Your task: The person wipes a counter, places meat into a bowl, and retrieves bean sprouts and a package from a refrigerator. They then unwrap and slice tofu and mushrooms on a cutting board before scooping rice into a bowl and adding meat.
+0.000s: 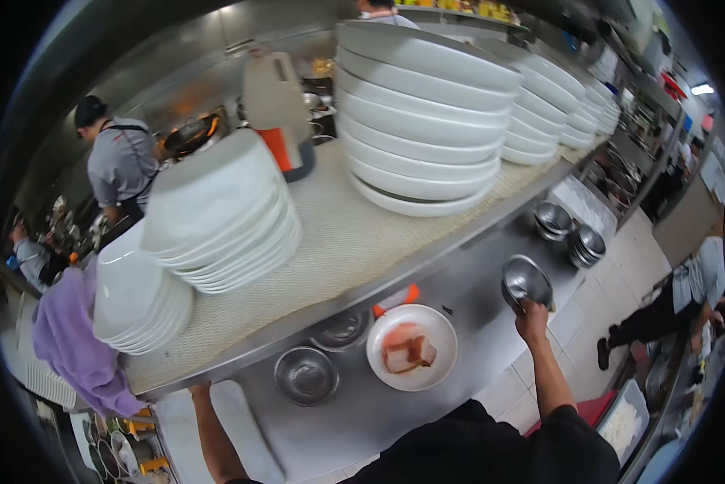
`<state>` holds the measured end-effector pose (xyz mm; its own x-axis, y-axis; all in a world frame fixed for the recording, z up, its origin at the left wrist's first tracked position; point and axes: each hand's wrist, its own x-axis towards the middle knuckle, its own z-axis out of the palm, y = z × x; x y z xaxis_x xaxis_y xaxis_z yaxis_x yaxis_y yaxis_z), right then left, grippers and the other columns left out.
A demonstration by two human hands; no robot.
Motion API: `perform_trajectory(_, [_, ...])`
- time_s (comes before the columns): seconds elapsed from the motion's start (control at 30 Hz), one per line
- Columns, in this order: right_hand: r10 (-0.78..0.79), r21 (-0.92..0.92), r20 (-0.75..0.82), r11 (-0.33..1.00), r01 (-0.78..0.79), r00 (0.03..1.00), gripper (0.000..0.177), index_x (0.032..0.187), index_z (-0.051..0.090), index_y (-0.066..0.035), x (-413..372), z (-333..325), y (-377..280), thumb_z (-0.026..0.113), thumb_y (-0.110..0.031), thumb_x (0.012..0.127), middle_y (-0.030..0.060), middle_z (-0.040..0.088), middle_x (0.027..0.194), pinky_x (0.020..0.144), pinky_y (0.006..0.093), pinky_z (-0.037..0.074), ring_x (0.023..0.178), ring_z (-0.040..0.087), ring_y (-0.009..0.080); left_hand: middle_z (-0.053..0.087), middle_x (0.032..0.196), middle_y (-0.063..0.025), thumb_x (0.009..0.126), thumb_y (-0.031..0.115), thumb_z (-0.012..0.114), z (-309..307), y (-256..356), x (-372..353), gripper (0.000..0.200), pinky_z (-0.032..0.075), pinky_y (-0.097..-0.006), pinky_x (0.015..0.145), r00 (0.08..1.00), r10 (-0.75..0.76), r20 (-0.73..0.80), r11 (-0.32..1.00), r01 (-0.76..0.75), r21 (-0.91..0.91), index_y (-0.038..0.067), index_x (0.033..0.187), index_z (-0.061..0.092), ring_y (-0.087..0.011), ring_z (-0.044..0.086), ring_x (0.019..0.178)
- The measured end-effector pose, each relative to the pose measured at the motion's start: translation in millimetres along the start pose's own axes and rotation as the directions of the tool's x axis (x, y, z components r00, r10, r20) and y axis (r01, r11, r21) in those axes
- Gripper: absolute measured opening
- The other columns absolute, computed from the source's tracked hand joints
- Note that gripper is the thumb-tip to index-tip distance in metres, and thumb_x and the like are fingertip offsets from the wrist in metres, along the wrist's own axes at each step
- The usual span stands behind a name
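Observation:
My right hand (531, 321) grips a small steel bowl (527, 279) by its near rim, tilted above the steel counter (491, 347). My left hand (200, 390) reaches in under the shelf's front edge, above a white cutting board (217, 431); its fingers are hidden. Between my hands stands a white bowl (445, 335) with a pale block of food (409, 355) and reddish liquid inside. Left of it is a steel bowl (307, 376), and another steel bowl (342, 329) sits partly beneath the shelf.
The shelf (322, 234) carries stacks of white bowls (427, 105), square white dishes (225, 210) and a large plastic jug (275, 105). A purple towel (80, 339) hangs at its left end. More steel bowls (586, 246) stand at the counter's far right. A co-worker (123, 157) stands beyond the shelf.

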<state>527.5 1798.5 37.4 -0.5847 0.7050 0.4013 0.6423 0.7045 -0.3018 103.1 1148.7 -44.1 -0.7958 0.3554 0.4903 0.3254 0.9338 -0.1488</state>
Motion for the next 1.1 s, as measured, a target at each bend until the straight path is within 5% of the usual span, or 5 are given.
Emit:
perform_trajectory(0.17, [-0.066, 0.07, -0.041, 0.995, 0.069, 0.997, 0.009, 0.072, 0.063, -0.006, 17.1, -2.3, 24.1, 0.066, -0.014, 0.071, 0.0167, 0.061, 0.07, 0.059, 0.0459, 0.046, 0.066, 0.059, 0.0379, 0.067, 0.089, -0.0139, 0.079, 0.02, 0.062, -78.1, 78.0, 23.1, 0.024, 0.05, -0.0366, 0.071, 0.976, -0.023, 0.218, 0.89, 0.119, -0.44, 0.003, 0.095, 0.065, -0.0314, 0.064, 0.079])
perform_trajectory(0.23, [-0.096, 0.055, 0.016, 0.994, 0.095, 0.995, 0.009, 0.075, 0.063, -0.006, 27.9, -6.5, 35.2, 0.066, -0.014, 0.071, 0.0154, 0.062, 0.07, 0.061, 0.044, 0.045, 0.067, 0.06, 0.036, 0.066, 0.079, -0.0109, 0.078, 0.011, 0.066, -161.6, 167.7, 29.8, 0.018, 0.048, -0.0286, 0.071, 0.908, 0.069, 0.413, 0.605, 0.291, -0.741, 0.0, 0.093, 0.066, -0.0178, 0.062, 0.074])
perform_trajectory(0.5, [-0.118, 0.148, -0.078, 0.981, 0.129, 0.99, 0.011, 0.083, 0.064, -0.008, 119.1, -16.1, 126.5, 0.063, -0.008, 0.072, 0.01, 0.062, 0.072, 0.068, 0.0373, 0.04, 0.071, 0.058, 0.0281, 0.065, 0.08, -0.0065, 0.082, 0.016, 0.066, -196.5, 483.9, 48.7, 0.021, 0.048, -0.0242, 0.064, 0.716, 0.578, 0.392, 0.301, 0.259, -0.918, -0.001, 0.093, 0.065, -0.0105, 0.06, 0.071])
perform_trajectory(0.8, [-0.282, 0.185, -0.09, 0.938, 0.294, 0.955, 0.014, 0.084, 0.064, -0.01, 229.1, 19.8, 250.3, 0.06, -0.008, 0.07, 0.0102, 0.063, 0.071, 0.073, 0.04, 0.041, 0.072, 0.059, 0.0275, 0.056, 0.104, -0.0186, 0.079, 0.043, 0.065, -111.1, 851.6, 157.8, 0.062, 0.051, -0.0442, 0.071, 0.449, 0.513, 0.732, 0.073, 0.826, -0.558, 0.004, 0.122, 0.043, -0.0321, 0.06, 0.091])
perform_trajectory(1.1, [-0.235, 0.197, 0.211, 0.961, 0.194, 0.949, 0.02, 0.09, 0.068, -0.01, 256.7, 37.6, 286.7, 0.062, -0.016, 0.072, 0.0148, 0.065, 0.081, 0.078, 0.0433, 0.043, 0.079, 0.062, 0.0311, 0.06, 0.095, -0.025, 0.078, 0.024, 0.061, -56.0, 979.9, 186.3, 0.046, 0.055, -0.0454, 0.065, 0.337, 0.322, 0.885, -0.041, 0.938, -0.343, -0.006, 0.111, 0.051, -0.0346, 0.064, 0.077])
